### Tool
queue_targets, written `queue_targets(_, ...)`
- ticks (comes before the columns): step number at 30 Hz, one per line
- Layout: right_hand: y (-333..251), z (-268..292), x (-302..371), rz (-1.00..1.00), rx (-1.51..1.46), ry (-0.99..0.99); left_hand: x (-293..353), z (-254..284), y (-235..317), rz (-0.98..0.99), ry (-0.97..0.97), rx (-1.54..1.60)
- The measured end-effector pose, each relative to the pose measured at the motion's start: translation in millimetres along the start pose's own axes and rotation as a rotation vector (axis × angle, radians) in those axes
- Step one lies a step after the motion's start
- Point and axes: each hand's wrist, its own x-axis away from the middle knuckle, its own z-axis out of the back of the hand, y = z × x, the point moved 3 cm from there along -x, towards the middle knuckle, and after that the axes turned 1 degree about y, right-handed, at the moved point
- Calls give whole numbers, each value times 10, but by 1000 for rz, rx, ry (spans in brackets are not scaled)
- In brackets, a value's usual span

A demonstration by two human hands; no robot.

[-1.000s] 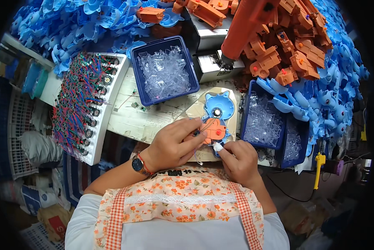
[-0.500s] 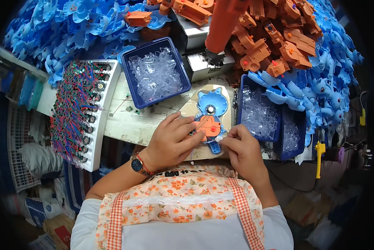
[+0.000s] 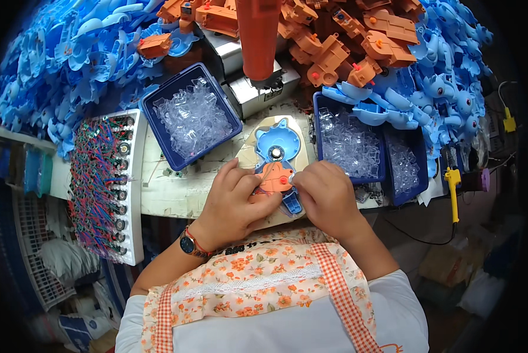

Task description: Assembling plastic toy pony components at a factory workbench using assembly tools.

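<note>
A light blue plastic shell [image 3: 287,139] shaped like an animal lies open side up on a tan board [image 3: 302,125]. Inside its round part sits a small round speaker [image 3: 276,154] with a dark rim. Below that, an orange plastic housing [image 3: 268,180] with a red knob rests across the shell. My left hand [image 3: 229,197] grips the housing's left side, fingers bent and thumb along its near edge; thin wires show by the fingertips. My right hand [image 3: 326,193] is pinched at the housing's right edge, around a small whitish piece mostly hidden by the fingers.
Blue bins of clear plastic parts stand at left [image 3: 152,106] and right [image 3: 352,176]. A white foam tray [image 3: 136,200] holds wired speakers. Orange housings [image 3: 328,62] and blue shells [image 3: 87,59] are heaped behind. An orange-red column [image 3: 258,41] hangs overhead; a yellow-handled tool [image 3: 454,188] hangs right.
The view has shifted, so the bench sits further left. My right hand has moved from the housing's lower right up beside the red knob. My left hand stays on the housing, fingers more bent.
</note>
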Motion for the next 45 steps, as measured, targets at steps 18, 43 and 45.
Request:
queue_targets(18,210,164,62,-180,-12,-22,27,-36,34,42,36,-20)
queue_targets(43,223,64,44,175,112,-65,141,-18,-12,144,96,73)
queue_targets(45,188,78,70,182,137,-87,163,12,7,139,102,44)
